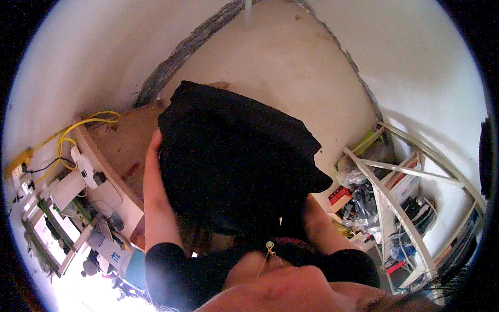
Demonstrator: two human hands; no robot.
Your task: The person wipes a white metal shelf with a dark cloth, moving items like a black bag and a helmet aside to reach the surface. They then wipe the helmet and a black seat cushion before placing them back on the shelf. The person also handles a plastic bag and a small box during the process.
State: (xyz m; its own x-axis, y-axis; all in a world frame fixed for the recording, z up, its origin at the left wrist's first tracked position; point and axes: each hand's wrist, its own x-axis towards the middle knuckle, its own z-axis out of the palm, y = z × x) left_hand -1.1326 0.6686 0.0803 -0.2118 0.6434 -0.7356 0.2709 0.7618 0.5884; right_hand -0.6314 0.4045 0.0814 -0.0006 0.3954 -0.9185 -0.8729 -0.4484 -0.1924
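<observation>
1. Holding a black cloth (234,156) up and spread before the chest — to judge by the pose, a step of handling and arranging the fabric in mid-air.
2. Touching the cloth's left edge with the left hand (155,144), mostly tucked behind. Showing just a narrow strip of skin, fingers hidden; cannot tell how far closed, or how firmly gripping.
3. Reaching in behind the cloth near its lower right corner with the right forearm (325,223). Losing the right hand behind the fabric; cannot tell whether open or closed, clasping or merely propping.
4. Hanging, as cloth, between both arms: lower edge close to the chest, right edge notched and uneven, far left corner raised to a blunt point.
5. Covering, in this view, part of the right edge of the wooden table (122,190), with a yellow cable (83,122) looped at its far left corner. Standing off to the other side: a white rack (410,171), with a red box (340,198) by its left edge.
6. Calling next, probably, for a secure hold on both side edges — then even tension, to straighten the uneven right edge without bunching or slipping.
</observation>
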